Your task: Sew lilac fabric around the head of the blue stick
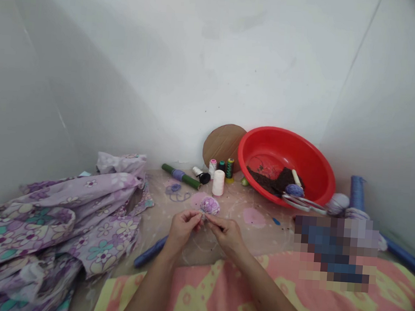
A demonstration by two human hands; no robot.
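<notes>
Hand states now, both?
Left hand: closed, pinching the near end of a small purple bundle.
Right hand: closed at that same end; exactly what it grips is too small to tell.

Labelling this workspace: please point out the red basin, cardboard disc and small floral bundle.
Red basin [282,149], head view: inner wall.
Cardboard disc [221,146], head view: front face.
Small floral bundle [210,205], head view: rounded middle.

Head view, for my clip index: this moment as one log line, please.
left hand: pinching near end of floral bundle | right hand: at same end | beyond: white thread cone | rightward: red basin
</notes>
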